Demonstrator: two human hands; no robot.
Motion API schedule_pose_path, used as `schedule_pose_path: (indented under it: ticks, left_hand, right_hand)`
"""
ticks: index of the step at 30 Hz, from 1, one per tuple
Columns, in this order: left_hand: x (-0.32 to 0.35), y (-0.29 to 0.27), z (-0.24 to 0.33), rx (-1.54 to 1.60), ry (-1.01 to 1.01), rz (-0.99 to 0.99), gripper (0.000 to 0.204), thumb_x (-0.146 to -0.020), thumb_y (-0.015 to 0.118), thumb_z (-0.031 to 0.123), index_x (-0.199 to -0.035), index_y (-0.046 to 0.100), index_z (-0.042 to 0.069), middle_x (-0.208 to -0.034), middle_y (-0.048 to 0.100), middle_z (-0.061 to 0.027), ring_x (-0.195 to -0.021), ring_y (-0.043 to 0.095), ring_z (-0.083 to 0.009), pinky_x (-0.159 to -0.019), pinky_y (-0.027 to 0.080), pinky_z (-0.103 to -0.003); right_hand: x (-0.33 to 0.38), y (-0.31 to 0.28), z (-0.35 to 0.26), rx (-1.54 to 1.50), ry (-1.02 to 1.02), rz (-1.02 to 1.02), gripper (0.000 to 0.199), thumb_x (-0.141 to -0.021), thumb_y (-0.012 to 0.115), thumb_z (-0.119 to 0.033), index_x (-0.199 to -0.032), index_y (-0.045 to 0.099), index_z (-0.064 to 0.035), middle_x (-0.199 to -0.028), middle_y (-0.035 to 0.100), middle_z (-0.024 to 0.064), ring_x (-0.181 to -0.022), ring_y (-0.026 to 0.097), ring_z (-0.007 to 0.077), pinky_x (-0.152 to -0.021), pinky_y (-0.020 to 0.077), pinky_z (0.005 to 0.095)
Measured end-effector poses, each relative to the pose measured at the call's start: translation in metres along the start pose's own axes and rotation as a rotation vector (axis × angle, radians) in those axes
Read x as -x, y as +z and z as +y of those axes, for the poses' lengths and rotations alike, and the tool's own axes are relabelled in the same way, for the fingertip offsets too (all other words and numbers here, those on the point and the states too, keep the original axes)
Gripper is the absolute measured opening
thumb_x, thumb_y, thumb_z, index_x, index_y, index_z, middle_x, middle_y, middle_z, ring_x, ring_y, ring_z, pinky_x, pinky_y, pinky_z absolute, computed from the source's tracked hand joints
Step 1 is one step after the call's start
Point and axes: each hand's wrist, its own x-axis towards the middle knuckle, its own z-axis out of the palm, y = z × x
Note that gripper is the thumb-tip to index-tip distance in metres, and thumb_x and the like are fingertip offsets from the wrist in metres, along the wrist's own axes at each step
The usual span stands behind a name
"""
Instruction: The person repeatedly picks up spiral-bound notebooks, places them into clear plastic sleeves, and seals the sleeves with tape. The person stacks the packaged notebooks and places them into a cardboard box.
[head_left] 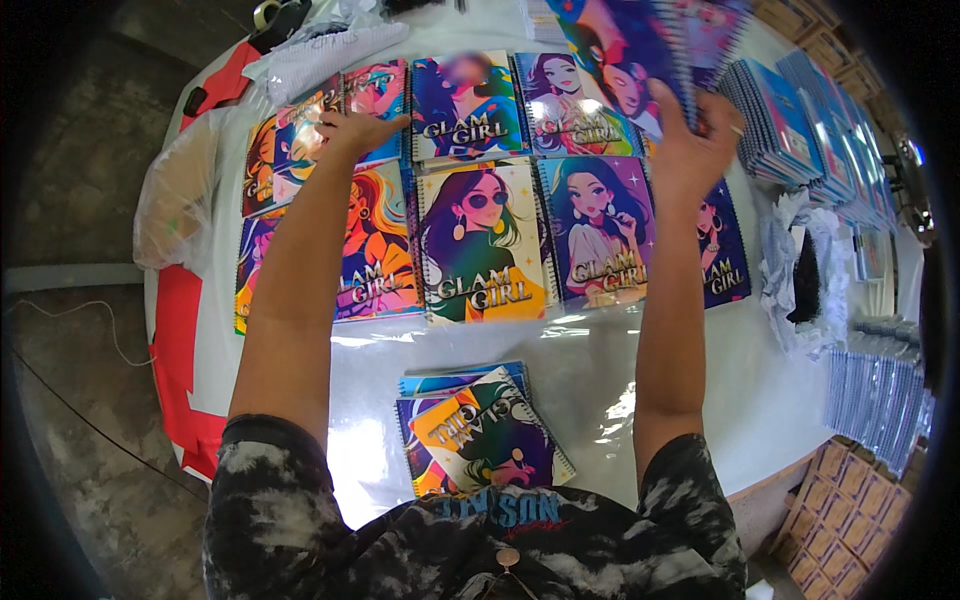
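Observation:
Colourful spiral notebooks with illustrated covers lie in two rows across the table. My right hand point(697, 145) grips spiral notebooks point(640, 65) raised above the far right of the rows, their wire bindings hanging down beside my fingers. My left hand point(360, 132) reaches over the far left, thumb stretched out and fingers apart, resting on or just above a notebook point(300, 150) there. In the middle of the front row lies a cream and orange notebook point(485, 240), with a purple one point(598, 225) to its right. Close to my body sits a small untidy pile of notebooks point(480, 425).
Stacks of blue spiral notebooks point(775, 125) stand at the right edge, with another stack point(880, 385) lower down. Crumpled plastic wrap point(805, 270) lies between them. A clear plastic bag point(180, 195) hangs at the left edge, and a tape dispenser point(275, 20) sits far left. Cartons point(840, 510) stand lower right.

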Motion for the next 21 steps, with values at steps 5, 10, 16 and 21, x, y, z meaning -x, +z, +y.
schedule_pose_path:
  ticks: [5,10,16,21]
  left_hand:
    - [-0.041,-0.010,-0.009,-0.045,0.202,-0.058,0.084,-0.070,0.050,0.064,-0.128,0.047,0.004,-0.135,0.034,-0.0277,-0.129,0.026,-0.0440,-0.101,0.025,-0.055]
    - [-0.006,-0.069,-0.037,0.221,0.288,0.489,0.050,-0.074,0.049,0.046,-0.090,0.067,0.002,-0.090,0.065,-0.0222,-0.086,0.063,-0.0363,-0.077,0.047,-0.043]
    - [0.216,-0.067,-0.133,0.843,0.607,0.711,0.019,-0.077,0.063,0.012,-0.090,0.061,-0.002,-0.092,0.064,-0.0112,-0.083,0.061,-0.0193,-0.072,0.045,-0.027]
    - [0.328,0.073,-0.204,0.801,1.329,0.524,0.035,-0.073,0.064,0.005,-0.107,0.058,0.011,-0.122,0.055,-0.0126,-0.115,0.050,-0.0308,-0.093,0.040,-0.044]
  right_hand:
    - [-0.007,-0.093,-0.035,-0.432,0.376,0.005,0.027,-0.077,0.072,-0.013,-0.095,0.059,0.0038,-0.093,0.062,0.0049,-0.082,0.057,0.0118,-0.077,0.0448,0.0254]
    - [0.031,-0.203,-0.046,-0.186,0.422,0.001,0.022,-0.079,0.068,-0.007,-0.096,0.057,0.0029,-0.095,0.062,0.0078,-0.083,0.057,0.0136,-0.078,0.0459,0.0256]
    - [0.080,-0.305,-0.091,-0.474,0.588,0.066,0.029,-0.080,0.065,-0.003,-0.108,0.056,0.0005,-0.100,0.063,0.0085,-0.086,0.060,0.0159,-0.082,0.0472,0.0285]
    - [0.136,-0.377,-0.086,-1.029,0.872,-0.153,0.040,-0.089,0.056,-0.022,-0.124,0.046,-0.0046,-0.118,0.055,0.0145,-0.105,0.055,0.0268,-0.090,0.0465,0.0419]
